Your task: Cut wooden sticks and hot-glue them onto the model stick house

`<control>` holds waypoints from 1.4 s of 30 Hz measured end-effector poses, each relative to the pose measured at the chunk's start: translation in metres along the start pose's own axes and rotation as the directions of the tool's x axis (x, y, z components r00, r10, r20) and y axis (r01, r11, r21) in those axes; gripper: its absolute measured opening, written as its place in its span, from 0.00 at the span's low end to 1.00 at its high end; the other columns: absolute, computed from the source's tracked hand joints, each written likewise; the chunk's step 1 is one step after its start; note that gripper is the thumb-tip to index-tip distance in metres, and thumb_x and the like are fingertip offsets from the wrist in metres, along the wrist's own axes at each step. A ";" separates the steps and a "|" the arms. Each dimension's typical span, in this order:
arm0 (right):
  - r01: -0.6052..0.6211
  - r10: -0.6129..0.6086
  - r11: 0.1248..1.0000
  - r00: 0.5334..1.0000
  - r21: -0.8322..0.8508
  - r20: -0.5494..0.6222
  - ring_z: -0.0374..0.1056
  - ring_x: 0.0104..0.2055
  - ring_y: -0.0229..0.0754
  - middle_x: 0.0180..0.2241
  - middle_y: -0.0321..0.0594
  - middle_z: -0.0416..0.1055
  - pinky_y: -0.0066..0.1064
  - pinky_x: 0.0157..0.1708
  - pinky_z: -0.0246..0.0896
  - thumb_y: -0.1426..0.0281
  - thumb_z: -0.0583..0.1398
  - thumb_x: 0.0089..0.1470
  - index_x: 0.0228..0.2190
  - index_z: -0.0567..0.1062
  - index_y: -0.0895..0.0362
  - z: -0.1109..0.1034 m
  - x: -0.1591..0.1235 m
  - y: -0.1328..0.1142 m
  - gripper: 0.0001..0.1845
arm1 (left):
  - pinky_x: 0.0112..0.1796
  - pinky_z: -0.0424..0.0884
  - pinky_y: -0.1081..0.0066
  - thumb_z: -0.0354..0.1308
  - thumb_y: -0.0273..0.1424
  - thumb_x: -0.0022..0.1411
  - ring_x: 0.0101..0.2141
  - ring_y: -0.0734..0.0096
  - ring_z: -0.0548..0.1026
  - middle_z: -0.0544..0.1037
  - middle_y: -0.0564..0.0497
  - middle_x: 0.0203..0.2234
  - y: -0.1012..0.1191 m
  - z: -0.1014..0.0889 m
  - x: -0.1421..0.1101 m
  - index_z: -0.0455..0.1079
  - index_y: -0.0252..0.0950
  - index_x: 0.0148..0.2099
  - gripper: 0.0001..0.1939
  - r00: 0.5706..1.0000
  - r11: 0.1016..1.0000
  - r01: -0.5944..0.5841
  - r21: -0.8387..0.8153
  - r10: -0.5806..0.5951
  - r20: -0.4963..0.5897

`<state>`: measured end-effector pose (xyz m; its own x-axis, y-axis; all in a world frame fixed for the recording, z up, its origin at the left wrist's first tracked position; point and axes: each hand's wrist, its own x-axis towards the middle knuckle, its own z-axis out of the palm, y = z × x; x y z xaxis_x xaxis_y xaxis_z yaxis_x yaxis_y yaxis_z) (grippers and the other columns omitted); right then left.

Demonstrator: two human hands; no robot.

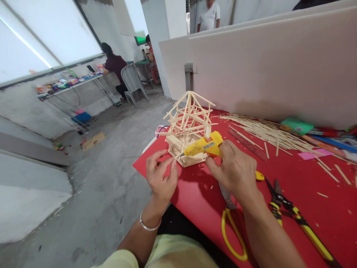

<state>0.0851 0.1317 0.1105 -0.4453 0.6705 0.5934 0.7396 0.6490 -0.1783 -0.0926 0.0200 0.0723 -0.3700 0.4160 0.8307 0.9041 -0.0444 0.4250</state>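
A small model pavilion (192, 124) of thin wooden sticks, with a peaked open roof frame, stands on the red tabletop (195, 193). My right hand (234, 163) is wrapped round a yellow hot glue gun (205, 145), its nozzle pointing left at the front left edge of the pavilion's base. Close to that nozzle, my left hand (161, 175) has thumb and index fingertips together at the base. Whatever lies between those fingertips is too small to make out. Yellow-handled scissors (232, 230) lie below my right hand, partly hidden by it.
Black-and-yellow cutting pliers (295, 216) lie at the right. Behind them are a pile of loose sticks (262, 128), a dark red ruler (248, 145) and a pink paper (315, 153). A pale board (251, 70) borders the table's back. Other people sit at far tables on the left; one stands behind the board.
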 end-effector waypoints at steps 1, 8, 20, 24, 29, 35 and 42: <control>-0.001 0.001 1.000 1.000 0.001 -0.002 0.56 0.26 0.37 0.29 0.38 0.67 0.31 0.25 0.33 0.62 0.55 0.55 0.32 0.69 0.57 0.000 0.000 0.000 0.11 | 0.39 0.73 0.64 0.63 0.24 0.59 0.47 0.62 0.74 0.75 0.45 0.46 0.000 0.000 0.000 0.77 0.38 0.42 0.08 1.000 1.000 -0.002 0.001 0.002 0.000; -0.004 0.004 1.000 1.000 -0.014 0.030 0.55 0.25 0.37 0.29 0.38 0.67 0.31 0.25 0.33 0.62 0.55 0.57 0.33 0.69 0.58 0.001 0.001 -0.001 0.11 | 0.39 0.74 0.64 0.62 0.26 0.60 0.47 0.61 0.75 0.75 0.45 0.46 -0.002 0.000 0.000 0.77 0.38 0.42 0.07 1.000 1.000 -0.001 0.026 0.000 0.008; -0.003 0.003 0.999 1.000 -0.038 0.018 0.57 0.25 0.37 0.29 0.37 0.68 0.31 0.25 0.32 0.63 0.56 0.56 0.33 0.68 0.58 0.002 0.001 -0.001 0.10 | 0.39 0.74 0.64 0.63 0.25 0.60 0.46 0.61 0.75 0.75 0.45 0.46 -0.002 0.001 -0.001 0.77 0.38 0.41 0.07 1.000 1.000 0.010 0.013 -0.010 -0.002; 0.000 0.001 0.999 1.000 -0.038 0.020 0.57 0.25 0.37 0.29 0.38 0.68 0.31 0.24 0.32 0.63 0.55 0.57 0.32 0.68 0.58 0.002 0.002 -0.003 0.10 | 0.40 0.74 0.63 0.62 0.25 0.60 0.46 0.61 0.75 0.76 0.45 0.46 -0.002 0.000 0.000 0.77 0.38 0.41 0.07 1.000 1.000 0.016 0.024 -0.016 0.002; -0.006 0.007 0.999 1.000 -0.046 0.024 0.57 0.25 0.36 0.29 0.37 0.68 0.31 0.24 0.32 0.63 0.56 0.57 0.32 0.68 0.58 0.002 0.001 -0.002 0.09 | 0.41 0.73 0.63 0.63 0.24 0.59 0.46 0.61 0.75 0.75 0.45 0.46 -0.003 0.000 -0.001 0.78 0.38 0.41 0.08 1.000 1.000 0.014 0.014 -0.013 -0.013; -0.010 0.010 0.999 1.000 -0.039 0.021 0.58 0.25 0.36 0.29 0.37 0.68 0.30 0.24 0.32 0.63 0.57 0.56 0.32 0.68 0.58 0.003 0.001 -0.001 0.10 | 0.41 0.73 0.63 0.64 0.22 0.58 0.46 0.61 0.75 0.76 0.45 0.45 -0.001 -0.002 0.001 0.77 0.38 0.41 0.09 0.999 1.000 0.008 0.009 -0.008 -0.037; -0.079 0.079 0.997 0.997 0.008 -0.006 0.59 0.26 0.37 0.30 0.37 0.69 0.30 0.25 0.35 0.55 0.58 0.57 0.36 0.69 0.57 0.000 0.000 0.000 0.17 | 0.37 0.74 0.66 0.65 0.21 0.56 0.37 0.67 0.75 0.75 0.47 0.37 0.007 -0.017 -0.017 0.77 0.39 0.45 0.15 0.991 0.995 -0.092 -0.042 0.087 -0.106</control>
<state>0.0848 0.1313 0.1105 -0.3825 0.7173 0.5824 0.7682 0.5971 -0.2309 -0.0833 -0.0029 0.0673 -0.3104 0.3124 0.8978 0.9246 -0.1204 0.3615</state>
